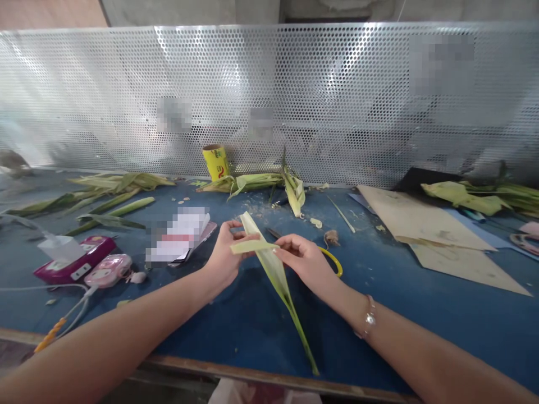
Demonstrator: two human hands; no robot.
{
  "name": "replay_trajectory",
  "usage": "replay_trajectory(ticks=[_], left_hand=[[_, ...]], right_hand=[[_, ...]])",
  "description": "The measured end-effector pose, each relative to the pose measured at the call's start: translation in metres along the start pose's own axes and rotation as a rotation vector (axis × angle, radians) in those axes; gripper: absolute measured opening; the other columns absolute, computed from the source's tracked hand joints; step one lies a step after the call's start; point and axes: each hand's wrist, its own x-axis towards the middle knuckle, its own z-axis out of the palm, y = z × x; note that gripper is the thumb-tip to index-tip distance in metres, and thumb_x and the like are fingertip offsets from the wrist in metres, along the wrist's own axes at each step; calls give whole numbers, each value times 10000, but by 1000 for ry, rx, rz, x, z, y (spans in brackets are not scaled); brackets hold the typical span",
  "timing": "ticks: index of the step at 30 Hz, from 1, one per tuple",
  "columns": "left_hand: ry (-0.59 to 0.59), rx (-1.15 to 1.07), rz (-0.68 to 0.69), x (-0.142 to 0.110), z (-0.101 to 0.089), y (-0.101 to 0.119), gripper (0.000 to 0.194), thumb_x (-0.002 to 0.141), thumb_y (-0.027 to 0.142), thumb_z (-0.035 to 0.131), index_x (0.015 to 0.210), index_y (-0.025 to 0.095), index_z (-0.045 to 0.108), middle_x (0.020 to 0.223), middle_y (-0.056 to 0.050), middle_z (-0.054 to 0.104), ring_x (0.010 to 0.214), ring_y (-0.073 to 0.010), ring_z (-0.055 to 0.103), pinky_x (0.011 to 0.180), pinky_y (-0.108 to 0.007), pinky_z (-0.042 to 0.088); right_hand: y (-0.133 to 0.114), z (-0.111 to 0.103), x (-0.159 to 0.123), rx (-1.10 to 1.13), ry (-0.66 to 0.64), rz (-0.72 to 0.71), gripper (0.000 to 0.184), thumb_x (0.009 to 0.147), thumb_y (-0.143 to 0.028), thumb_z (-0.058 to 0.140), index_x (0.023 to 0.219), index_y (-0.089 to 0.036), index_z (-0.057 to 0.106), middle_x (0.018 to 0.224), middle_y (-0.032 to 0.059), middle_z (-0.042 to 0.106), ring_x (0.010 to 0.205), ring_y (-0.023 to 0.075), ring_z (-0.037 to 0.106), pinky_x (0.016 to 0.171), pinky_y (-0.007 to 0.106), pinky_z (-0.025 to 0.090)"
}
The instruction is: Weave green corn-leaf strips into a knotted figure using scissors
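Note:
A long pale-green corn husk (273, 275) slants across the middle, its narrow stem end pointing down toward the table's front edge. My left hand (226, 255) is closed round the husk's upper left side. A short husk strip (252, 246) lies crosswise over the husk. Thumb and fingers of my right hand (306, 262) pinch the strip's right end against the husk. Partly hidden beneath that hand are scissors with a yellow handle (336, 262); their dark tip shows between the hands. A small brown tuft (331, 238) lies just beyond.
A phone (185, 238), a purple power strip (78, 259) and a pink case (108, 270) with cables are on the left. Husk piles (113, 188) and a yellow roll (215, 163) stand before a perforated metal screen (236, 84). Cardboard sheets (429, 219) lie right.

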Motion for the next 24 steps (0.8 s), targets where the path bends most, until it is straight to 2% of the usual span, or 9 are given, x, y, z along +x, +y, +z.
replay_trajectory(ticks=[3,7,10,17,24], left_hand=[[-6,33,14,-3,1,0,407,633,117,683,898,198,384,696,12,610,621,-120,619,568,-238,517],[-34,63,-26,-9,6,0,479,612,143,720,929,204,367,769,-10,626,668,-151,636,598,-300,541],[-51,52,-77,-9,5,-1,513,608,95,714,946,209,345,756,1,619,639,-143,638,624,-320,551],[-19,-27,-156,-1,1,-2,440,656,5,620,936,197,341,678,-1,625,573,-104,622,586,-235,536],[13,-61,-106,-3,2,-2,403,650,42,639,914,185,371,668,11,610,585,-97,613,590,-221,521]], right_hand=[[1,-2,2,-133,-12,31,100,730,-267,557,679,-182,554,569,-35,511,539,117,474,543,254,383],[2,-5,2,-217,54,-31,104,749,-248,523,678,-182,560,614,-23,532,594,130,485,579,260,383],[5,-6,3,-194,73,-54,108,761,-262,512,709,-183,565,672,-5,565,643,146,508,610,273,394],[15,-4,6,-87,102,-108,138,791,-318,513,752,-192,554,708,4,551,661,146,494,602,259,400],[5,-2,2,-10,83,-106,138,802,-328,502,759,-197,513,687,-27,497,627,122,482,585,243,388]])
